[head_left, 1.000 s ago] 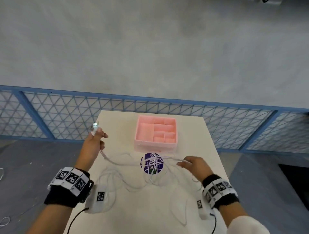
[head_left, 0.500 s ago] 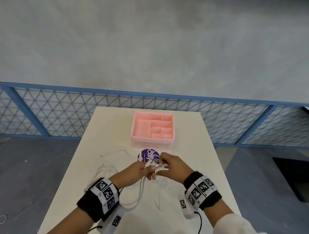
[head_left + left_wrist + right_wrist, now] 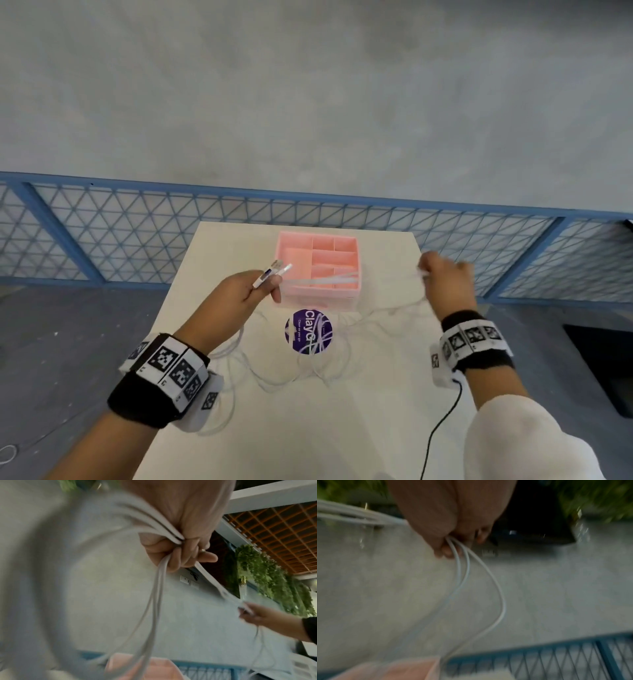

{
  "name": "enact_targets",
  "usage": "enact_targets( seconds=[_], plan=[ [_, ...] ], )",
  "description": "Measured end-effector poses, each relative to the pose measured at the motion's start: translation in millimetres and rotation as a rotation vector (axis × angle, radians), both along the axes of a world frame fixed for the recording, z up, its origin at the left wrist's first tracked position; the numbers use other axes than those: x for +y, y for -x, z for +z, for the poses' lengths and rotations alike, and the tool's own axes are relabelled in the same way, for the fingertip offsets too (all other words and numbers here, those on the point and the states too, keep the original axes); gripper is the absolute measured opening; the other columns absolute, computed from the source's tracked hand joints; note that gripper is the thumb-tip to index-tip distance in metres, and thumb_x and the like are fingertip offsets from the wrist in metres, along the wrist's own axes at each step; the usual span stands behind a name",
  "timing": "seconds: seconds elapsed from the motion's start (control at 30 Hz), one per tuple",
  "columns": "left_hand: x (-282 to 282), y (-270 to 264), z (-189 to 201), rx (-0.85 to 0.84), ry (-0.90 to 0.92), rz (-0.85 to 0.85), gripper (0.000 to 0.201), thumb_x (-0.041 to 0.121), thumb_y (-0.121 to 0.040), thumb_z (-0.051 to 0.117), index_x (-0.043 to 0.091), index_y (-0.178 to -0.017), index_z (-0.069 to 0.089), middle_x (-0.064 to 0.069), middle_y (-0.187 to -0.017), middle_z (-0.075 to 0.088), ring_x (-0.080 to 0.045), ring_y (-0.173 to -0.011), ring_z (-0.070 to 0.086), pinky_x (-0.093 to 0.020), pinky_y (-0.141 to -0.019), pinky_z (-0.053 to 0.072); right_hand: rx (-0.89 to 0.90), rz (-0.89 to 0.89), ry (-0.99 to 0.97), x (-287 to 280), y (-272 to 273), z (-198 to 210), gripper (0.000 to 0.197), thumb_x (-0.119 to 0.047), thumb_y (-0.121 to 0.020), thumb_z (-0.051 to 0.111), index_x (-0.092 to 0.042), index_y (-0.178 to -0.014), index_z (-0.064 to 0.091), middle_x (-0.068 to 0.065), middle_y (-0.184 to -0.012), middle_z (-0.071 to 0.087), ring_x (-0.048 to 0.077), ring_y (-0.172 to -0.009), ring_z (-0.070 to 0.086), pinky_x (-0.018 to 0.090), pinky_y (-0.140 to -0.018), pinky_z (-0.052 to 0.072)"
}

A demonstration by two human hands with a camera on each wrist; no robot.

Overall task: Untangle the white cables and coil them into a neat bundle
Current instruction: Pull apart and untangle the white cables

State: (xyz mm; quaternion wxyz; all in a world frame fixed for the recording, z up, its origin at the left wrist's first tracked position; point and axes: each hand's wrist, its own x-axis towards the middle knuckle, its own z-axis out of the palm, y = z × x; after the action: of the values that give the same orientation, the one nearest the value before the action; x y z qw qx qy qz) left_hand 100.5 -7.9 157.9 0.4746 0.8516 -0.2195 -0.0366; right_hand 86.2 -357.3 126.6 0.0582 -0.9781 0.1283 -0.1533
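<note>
Gripping cables, left hand: the left hand [image 3: 248,289] was raised above the desk [image 3: 342,428], fingers curled round several white cables [image 3: 274,373], with connector ends [image 3: 272,272] poking out past the fingertips.
Right hand: the right hand [image 3: 447,279], blurred, was raised near the desk's right edge, pinching strands of the same white cables.
Span between hands: cable strands ran from one hand to the other, passing above the pink divided organizer tray [image 3: 318,265].
Slack cable: loose loops hung from both hands and lay tangled on the desk, crossing a round purple sticker [image 3: 308,330] just in front of the tray.
Wrists: each wore a black band with white marker tags [image 3: 171,363].
Background: a blue lattice railing [image 3: 137,233] stood behind the desk, before a grey wall.
</note>
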Motion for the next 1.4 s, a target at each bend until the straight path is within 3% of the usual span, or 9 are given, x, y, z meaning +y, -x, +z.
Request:
enact_targets(
  seconds=[0.1, 0.3, 0.53, 0.73, 0.87, 0.97, 1.07, 1.27, 1.4],
  plan=[
    [4, -12, -2, -0.133, 0.021, 0.131, 0.036, 0.035, -0.095, 0.042, 0.017, -0.070, 0.061, 0.026, -0.061, 0.059, 0.004, -0.058, 0.051, -0.012, -0.057, 0.034, -0.386, -0.068, -0.022, 7, 8, 31, 0.033, 0.016, -0.070, 0.053, -0.005, -0.094, 0.060, 0.017, -0.076, 0.064, 0.034, -0.079, 0.058, 0.037, -0.090, 0.024],
    [58, -44, -85, 0.047, -0.179, 0.382, 0.043, 0.039, -0.095, 0.039, 0.016, -0.065, 0.060, -0.005, -0.075, 0.062, -0.029, -0.076, 0.057, -0.033, -0.065, 0.034, 0.303, -0.025, -0.620, 2, 32, -64, 0.019, -0.025, -0.075, 0.073, -0.021, -0.065, 0.057, 0.005, -0.060, 0.058, 0.020, -0.052, 0.056, 0.028, -0.057, 0.046],
    [65, -25, -146, 0.212, -0.459, 0.414, 0.044, 0.017, -0.095, 0.046, 0.022, -0.051, 0.052, -0.020, -0.086, 0.069, -0.036, -0.089, 0.062, -0.037, -0.082, 0.041, 0.350, 0.114, -0.816, 43, 50, -106, 0.028, -0.031, -0.084, 0.063, -0.026, -0.057, 0.060, -0.016, -0.051, 0.058, -0.001, -0.053, 0.050, 0.014, -0.056, 0.035],
    [-30, 17, -97, 0.069, -0.094, -0.098, 0.023, 0.033, -0.093, 0.044, 0.051, -0.092, 0.058, 0.010, -0.137, 0.042, 0.001, -0.135, 0.025, -0.025, -0.114, 0.008, 0.389, 0.279, -0.884, 87, 47, -88, 0.023, -0.034, -0.079, 0.069, -0.018, -0.061, 0.067, 0.006, -0.063, 0.061, 0.005, -0.058, 0.049, 0.022, -0.061, 0.036],
    [-81, 32, -93, 0.092, -0.316, -0.440, 0.061, 0.062, -0.088, 0.025, 0.020, -0.112, 0.063, 0.007, -0.148, 0.038, -0.006, -0.143, 0.009, -0.036, -0.119, -0.006, 0.390, 0.422, -0.841, 99, 52, -60, 0.025, -0.021, -0.076, 0.067, -0.030, -0.052, 0.067, 0.003, -0.064, 0.067, 0.008, -0.060, 0.053, 0.025, -0.066, 0.041],
    [-81, 29, -86, 0.289, -0.227, -0.422, 0.051, 0.062, -0.087, 0.034, 0.019, -0.090, 0.061, 0.000, -0.095, 0.067, -0.008, -0.091, 0.061, -0.037, -0.096, 0.044, 0.417, 0.512, -0.787, 96, 51, -46, 0.027, -0.022, -0.075, 0.066, -0.039, -0.055, 0.067, -0.002, -0.073, 0.074, 0.012, -0.071, 0.064, 0.025, -0.071, 0.046],
    [-82, 21, -60, 0.312, -0.305, -0.449, 0.045, 0.053, -0.090, 0.040, 0.014, -0.076, 0.058, 0.004, -0.065, 0.059, 0.000, -0.054, 0.054, -0.018, -0.065, 0.044, 0.432, 0.548, -0.815, 98, 44, -36, 0.029, -0.015, -0.076, 0.068, -0.038, -0.058, 0.068, -0.020, -0.060, 0.068, 0.000, -0.061, 0.059, 0.010, -0.059, 0.041],
    [-63, -2, -42, 0.285, -0.173, -0.319, 0.041, 0.041, -0.093, 0.045, 0.017, -0.066, 0.063, 0.008, -0.058, 0.059, -0.002, -0.058, 0.053, -0.014, -0.064, 0.040, 0.517, 0.441, -0.552, 67, 33, -58, 0.046, -0.037, -0.071, 0.076, -0.025, -0.051, 0.036, -0.008, -0.051, 0.040, 0.007, -0.051, 0.038, 0.023, -0.054, 0.030],
    [-40, -19, -31, 0.171, -0.097, -0.204, 0.035, 0.037, -0.093, 0.045, 0.023, -0.067, 0.065, -0.002, -0.081, 0.068, -0.008, -0.073, 0.061, -0.030, -0.073, 0.045, 0.768, 0.336, -0.234, 38, 15, -73, 0.041, -0.052, -0.085, 0.051, -0.029, -0.054, 0.039, -0.010, -0.053, 0.047, 0.015, -0.070, 0.054, 0.031, -0.085, 0.033]
  ],
)
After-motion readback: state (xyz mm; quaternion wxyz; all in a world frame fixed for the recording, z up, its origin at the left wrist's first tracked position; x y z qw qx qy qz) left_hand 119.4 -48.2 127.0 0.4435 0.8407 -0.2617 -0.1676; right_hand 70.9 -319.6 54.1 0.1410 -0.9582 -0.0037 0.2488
